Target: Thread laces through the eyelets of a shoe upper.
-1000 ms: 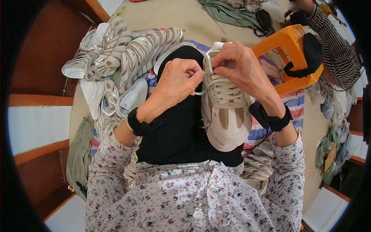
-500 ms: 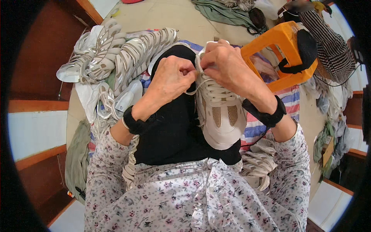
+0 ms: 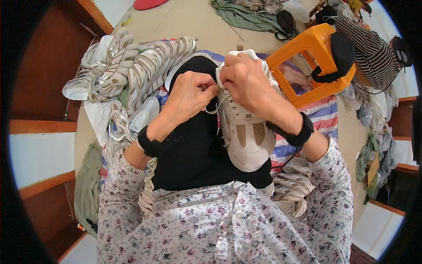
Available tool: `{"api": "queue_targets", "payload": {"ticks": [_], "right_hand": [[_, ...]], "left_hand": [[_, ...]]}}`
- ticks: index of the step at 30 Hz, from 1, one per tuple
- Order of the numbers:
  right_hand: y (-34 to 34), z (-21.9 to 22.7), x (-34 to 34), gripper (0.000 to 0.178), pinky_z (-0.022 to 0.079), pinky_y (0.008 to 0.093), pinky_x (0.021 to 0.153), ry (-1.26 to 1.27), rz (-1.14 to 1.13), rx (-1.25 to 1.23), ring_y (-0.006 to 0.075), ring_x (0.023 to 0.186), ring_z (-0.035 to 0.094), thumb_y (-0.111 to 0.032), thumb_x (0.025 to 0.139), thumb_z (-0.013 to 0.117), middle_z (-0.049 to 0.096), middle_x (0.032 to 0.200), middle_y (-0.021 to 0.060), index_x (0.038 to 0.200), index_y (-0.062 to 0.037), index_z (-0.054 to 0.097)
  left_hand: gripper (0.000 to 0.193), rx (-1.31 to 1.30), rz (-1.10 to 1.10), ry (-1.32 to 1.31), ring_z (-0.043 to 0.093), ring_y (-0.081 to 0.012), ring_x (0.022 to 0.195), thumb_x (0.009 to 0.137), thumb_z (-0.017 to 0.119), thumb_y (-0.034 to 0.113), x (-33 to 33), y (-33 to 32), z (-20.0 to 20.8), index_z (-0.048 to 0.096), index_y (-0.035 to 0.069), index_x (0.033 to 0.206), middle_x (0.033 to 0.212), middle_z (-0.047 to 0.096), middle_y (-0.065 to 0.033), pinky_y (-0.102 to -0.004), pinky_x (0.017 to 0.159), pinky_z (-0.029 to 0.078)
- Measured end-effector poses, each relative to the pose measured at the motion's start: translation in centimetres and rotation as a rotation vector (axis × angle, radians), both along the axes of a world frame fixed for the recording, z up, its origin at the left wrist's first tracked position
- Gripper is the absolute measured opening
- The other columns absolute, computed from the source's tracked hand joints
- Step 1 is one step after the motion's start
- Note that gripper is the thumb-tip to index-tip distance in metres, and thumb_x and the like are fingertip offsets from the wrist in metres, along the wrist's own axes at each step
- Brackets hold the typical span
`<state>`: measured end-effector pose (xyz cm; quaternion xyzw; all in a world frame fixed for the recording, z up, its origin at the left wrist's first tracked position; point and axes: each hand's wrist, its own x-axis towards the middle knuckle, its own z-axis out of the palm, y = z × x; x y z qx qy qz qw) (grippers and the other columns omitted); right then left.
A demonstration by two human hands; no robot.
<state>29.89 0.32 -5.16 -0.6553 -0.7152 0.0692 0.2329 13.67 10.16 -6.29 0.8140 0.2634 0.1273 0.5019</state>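
Note:
A cream sneaker (image 3: 249, 154) with tan mesh panels rests on my black-covered lap, toe toward me. Its flat pale shoelace (image 3: 233, 105) crosses the tongue in rows, and a loose loop hangs at the left side. My left hand (image 3: 190, 94) is closed in a pinch on the lace beside the upper eyelets. My right hand (image 3: 247, 81) reaches over the shoe from the right, its curled fingers gripping the left edge of the upper by the eyelets. Those fingers cover part of the tongue and upper lacing; their exact hold is partly hidden.
Stacked shoe uppers (image 3: 160, 61) lie at the left, with more uppers (image 3: 294, 187) by my right hip. An orange plastic stool (image 3: 281, 50) lies at the right on a striped sheet (image 3: 325, 119). Another person's striped sleeve (image 3: 373, 48) shows beyond it.
The view has shifted slightly. My right hand's fingers have drawn in along the eyelet edge, closer to the left hand. Both hands stay at the upper lacing.

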Motion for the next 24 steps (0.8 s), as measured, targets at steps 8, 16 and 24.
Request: {"api": "queue_targets", "payload": {"ticks": [8, 16, 24], "right_hand": [[-2.4, 3.0, 2.1, 0.024, 0.049, 0.0422, 0.072, -0.484, -0.09, 0.257, 0.0341, 0.088, 0.06, 0.003, 0.066, 0.064, 0.056, 0.093, 0.0161, 0.089, -0.0008, 0.061], [-6.7, 7.3, 15.7, 0.017, 0.055, 0.024, 0.065, 0.494, -0.664, -0.006, 0.0108, 0.074, 0.066, -0.018, 0.097, 0.061, 0.066, 0.087, 0.0049, 0.097, -0.0007, 0.064], [-8.0, 2.2, 15.1, 0.02, 0.058, 0.0252, 0.075, 1.679, -0.25, 0.133, 0.0156, 0.088, 0.067, -0.015, 0.099, 0.057, 0.066, 0.108, 0.0117, 0.111, 0.0015, 0.058]], "left_hand": [[0.017, -0.121, 0.044, -0.023, 0.057, -0.0124, 0.048, 0.087, 0.062, 0.012, -0.6, 0.1, -0.2, 0.069, -0.004, 0.084, 0.058, 0.061, -0.0072, -0.0275, 0.049, 0.045], [0.014, 0.264, -0.047, -0.333, 0.051, -0.0104, 0.061, 0.086, 0.066, 0.007, 0.4, -1.9, 1.5, 0.068, -0.001, 0.098, 0.085, 0.062, -0.0067, -0.0253, 0.056, 0.043], [0.013, 0.503, -0.065, -0.28, 0.056, -0.025, 0.063, 0.085, 0.068, 0.011, 1.7, -2.4, 3.2, 0.066, -0.001, 0.083, 0.082, 0.059, -0.0109, -0.0339, 0.059, 0.046]]}}
